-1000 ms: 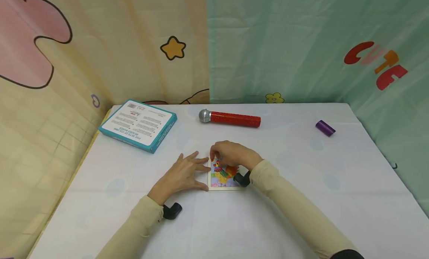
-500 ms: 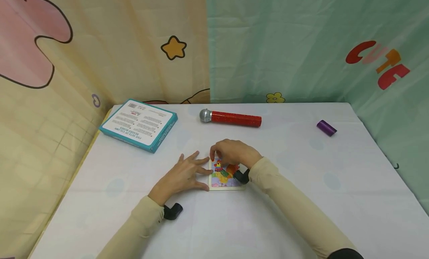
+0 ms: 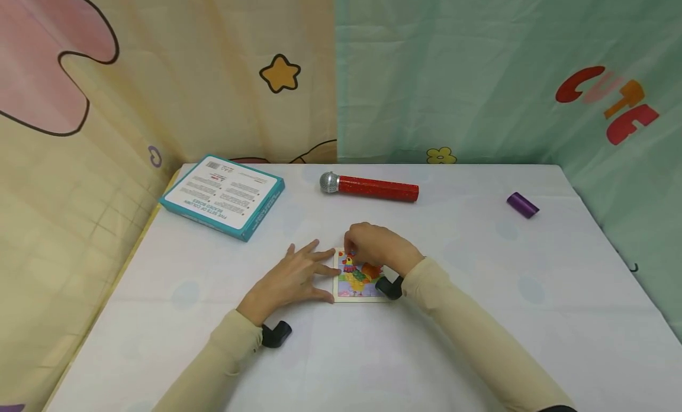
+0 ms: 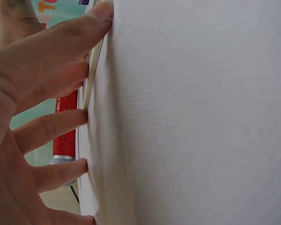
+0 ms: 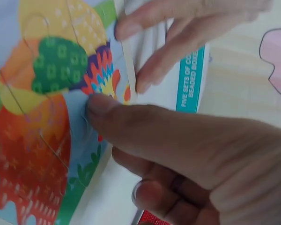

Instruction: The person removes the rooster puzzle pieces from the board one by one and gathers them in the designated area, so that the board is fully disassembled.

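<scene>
A small jigsaw puzzle point(image 3: 358, 285) with a rooster picture and a pale frame lies flat at the middle of the table. Against its left edge rests my left hand point(image 3: 288, 282), fingers spread. One of its fingertips reaches onto the frame in the head view. Over the puzzle's upper part is my right hand point(image 3: 380, 246). Up close, the right thumb point(image 5: 131, 122) touches the picture beside the rooster's head, while other fingers curl past the frame's edge. Whether the right hand pinches a piece is hidden.
A teal-edged flat box point(image 3: 224, 196) lies at the back left. Behind the puzzle is a red microphone point(image 3: 378, 188) with a silver head. A short purple cylinder point(image 3: 523, 205) lies at the back right. Printed curtains point(image 3: 442, 74) stand behind the white table point(image 3: 341, 364).
My right fingers have shifted right from the puzzle's upper left corner, uncovering a red spot there. The left hand keeps its place by the edge, and the camera view has shifted slightly.
</scene>
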The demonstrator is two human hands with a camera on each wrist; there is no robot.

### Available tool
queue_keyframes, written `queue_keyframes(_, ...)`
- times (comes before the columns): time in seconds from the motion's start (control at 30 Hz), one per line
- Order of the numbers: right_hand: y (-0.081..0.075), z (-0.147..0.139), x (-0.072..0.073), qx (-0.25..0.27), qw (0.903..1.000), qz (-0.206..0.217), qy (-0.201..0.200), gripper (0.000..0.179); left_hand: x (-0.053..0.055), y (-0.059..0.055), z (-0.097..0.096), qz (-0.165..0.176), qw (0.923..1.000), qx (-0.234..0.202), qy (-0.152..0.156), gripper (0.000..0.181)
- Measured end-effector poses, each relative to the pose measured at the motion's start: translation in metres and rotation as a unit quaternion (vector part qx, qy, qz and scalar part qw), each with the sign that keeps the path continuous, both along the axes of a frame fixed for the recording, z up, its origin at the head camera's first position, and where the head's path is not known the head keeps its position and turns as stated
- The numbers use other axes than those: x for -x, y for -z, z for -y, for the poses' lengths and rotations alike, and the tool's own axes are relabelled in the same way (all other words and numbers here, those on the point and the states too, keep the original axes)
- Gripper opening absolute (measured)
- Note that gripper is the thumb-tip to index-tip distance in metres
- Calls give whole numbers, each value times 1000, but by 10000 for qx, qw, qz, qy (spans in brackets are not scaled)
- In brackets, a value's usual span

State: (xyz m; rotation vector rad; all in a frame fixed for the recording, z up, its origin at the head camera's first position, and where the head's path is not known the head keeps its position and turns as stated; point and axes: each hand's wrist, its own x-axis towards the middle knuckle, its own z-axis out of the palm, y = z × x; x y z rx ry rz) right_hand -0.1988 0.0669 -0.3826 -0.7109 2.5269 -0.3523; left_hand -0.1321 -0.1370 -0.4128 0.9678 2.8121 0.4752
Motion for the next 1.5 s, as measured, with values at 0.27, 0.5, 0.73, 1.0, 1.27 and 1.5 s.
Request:
queue_keyframes(0.27,2,0,-4,114,9991,-398,102,16,1,1,0,105,9998,-52,-147,55)
queue_keyframes(0.5,1,2,-7,249,9989,-360,146,17,1,1,0,85,9998,-183,-88,54)
queue_keyframes(0.73,-2,7,-8,163,9987,-476,75,25,2,1,2,-116,9999,-87,18,55)
queue_keyframes(1.0,-1,4,1,295,9992,52,278,19,2,1,0,169,9996,-170,-168,54)
queue_keyframes(1.27,3,1,3,295,9984,331,350,21,1,1,-1,249,9992,-194,-231,55)
queue_keyframes(1.5,6,0,3,448,9980,324,291,21,1,2,-2,330,9990,-160,-257,54)
